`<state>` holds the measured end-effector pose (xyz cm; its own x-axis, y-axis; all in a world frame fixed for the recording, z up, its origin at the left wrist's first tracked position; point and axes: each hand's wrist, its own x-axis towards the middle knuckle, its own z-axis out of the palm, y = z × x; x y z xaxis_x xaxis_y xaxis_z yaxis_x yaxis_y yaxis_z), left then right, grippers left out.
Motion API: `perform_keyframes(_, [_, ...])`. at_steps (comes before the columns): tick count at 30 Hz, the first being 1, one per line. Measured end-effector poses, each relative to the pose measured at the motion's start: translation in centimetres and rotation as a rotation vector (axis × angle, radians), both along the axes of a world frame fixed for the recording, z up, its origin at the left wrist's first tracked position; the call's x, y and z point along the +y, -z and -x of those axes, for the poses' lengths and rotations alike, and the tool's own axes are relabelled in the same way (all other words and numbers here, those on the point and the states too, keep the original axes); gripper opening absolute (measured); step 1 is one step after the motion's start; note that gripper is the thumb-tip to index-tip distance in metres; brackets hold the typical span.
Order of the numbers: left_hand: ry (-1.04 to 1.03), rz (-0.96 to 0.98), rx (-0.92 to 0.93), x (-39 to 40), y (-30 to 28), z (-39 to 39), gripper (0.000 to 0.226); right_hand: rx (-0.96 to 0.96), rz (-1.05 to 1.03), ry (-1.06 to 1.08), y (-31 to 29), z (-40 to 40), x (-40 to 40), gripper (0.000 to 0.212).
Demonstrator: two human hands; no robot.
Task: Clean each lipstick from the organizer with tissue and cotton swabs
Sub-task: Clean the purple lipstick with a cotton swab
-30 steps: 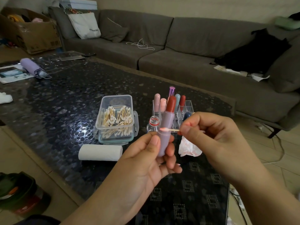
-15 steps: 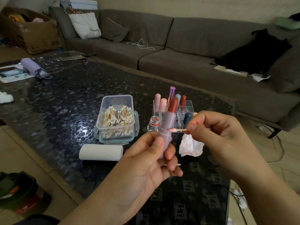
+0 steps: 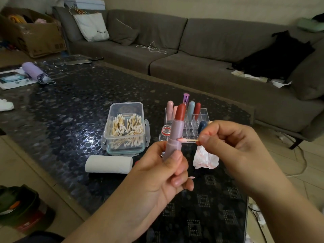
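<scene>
Lipstick (image 3: 175, 135) gripped in left hand (image 3: 163, 174) — right hand (image 3: 228, 142) pinching one swab (image 3: 188, 140).

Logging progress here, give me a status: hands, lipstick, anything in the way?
Left hand grips lilac lipstick upright, bullet out. Right hand pinches cotton swab, pink tip on the tube's collar. Nothing between them.

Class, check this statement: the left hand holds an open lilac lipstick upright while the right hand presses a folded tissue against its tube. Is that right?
One detail is wrong. In the head view the right hand pinches a cotton swab, not a tissue, with its pink tip against the tube. The crumpled tissue lies on the table. The left hand does hold the lilac lipstick upright.
</scene>
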<state>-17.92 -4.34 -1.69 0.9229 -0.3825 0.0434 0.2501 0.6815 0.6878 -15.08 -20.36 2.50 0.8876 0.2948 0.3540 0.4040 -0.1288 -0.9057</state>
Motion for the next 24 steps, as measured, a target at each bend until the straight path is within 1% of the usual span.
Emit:
perform_keyframes(3, [0.045,0.013,-0.056,0.24,0.04,0.22,0.021,-0.007,-0.007,-0.032,0.09,0.03,0.02,0.022])
perform_keyframes(6, [0.011,-0.029,-0.053,0.12,-0.26,0.45,0.012,0.012,-0.014,0.013,-0.02,-0.17,-0.36,0.014])
perform_keyframes(8, [-0.026,-0.063,-0.041,0.06,-0.43,0.56,0.019,0.010,-0.017,0.018,-0.10,-0.15,-0.45,0.011])
perform_keyframes(11, [-0.036,-0.045,-0.022,0.00,-0.42,0.58,0.025,-0.015,0.014,-0.012,-0.11,0.20,-0.07,0.016])
perform_keyframes(13, [-0.005,-0.007,-0.013,0.14,-0.14,0.35,0.025,-0.023,0.038,-0.022,-0.12,0.29,0.13,0.018])
perform_keyframes(15, [0.036,0.022,-0.025,0.28,-0.02,0.25,0.036,-0.019,0.048,-0.001,-0.17,0.16,-0.02,0.020])
perform_keyframes(17, [0.019,-0.015,-0.018,0.18,-0.09,0.32,0.039,-0.002,0.042,0.035,-0.25,-0.01,-0.30,0.015])
perform_keyframes(18, [-0.004,-0.046,-0.012,0.12,-0.18,0.38,0.037,-0.001,0.047,0.045,-0.28,-0.04,-0.37,0.014])
perform_keyframes(20, [-0.039,-0.082,-0.009,0.07,-0.43,0.53,0.028,-0.023,0.063,0.030,-0.13,0.01,-0.30,0.021])
perform_keyframes(22, [-0.023,-0.079,-0.023,0.10,-0.50,0.58,0.018,-0.036,0.061,-0.005,-0.01,0.13,-0.08,0.027])
perform_keyframes(24, [-0.019,-0.074,-0.031,0.16,-0.60,0.63,0.004,-0.036,0.059,-0.015,0.05,0.08,-0.06,0.029])
